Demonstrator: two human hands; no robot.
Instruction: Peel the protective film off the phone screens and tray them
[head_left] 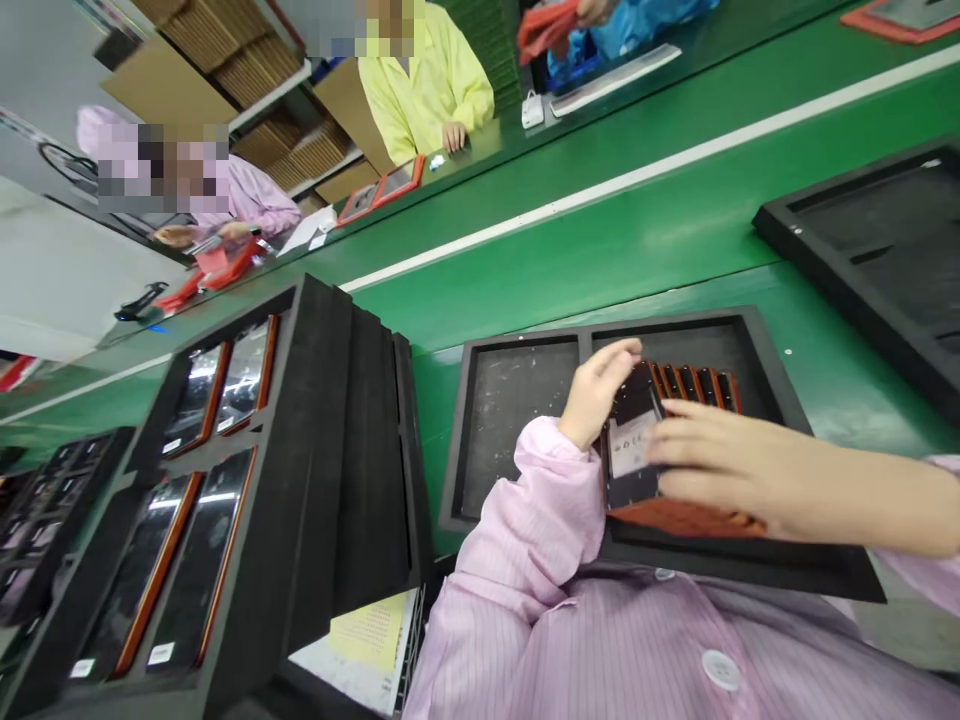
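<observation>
A row of dark, flat phone-like devices with orange edges [694, 385] stands on edge in the right compartment of a black foam tray [525, 343]. The nearest one [628, 445] faces left and has a pale printed patch on its face. At its upper left is my left hand [600, 392], fingers stretched and close together, beside the row's left end. My right hand [712, 462] lies over the row with its fingers extended across the front device's right side. Firm contact cannot be made out, and the right hand hides part of the row.
To the left, stacked black foam trays [330, 460] stand tilted, the front one holding several dark, orange-edged devices [202, 560]. Another black tray [892, 240] lies at the right. Across the green bench [600, 240], co-workers in yellow [427, 85] and pink [255, 190] sit near orange items.
</observation>
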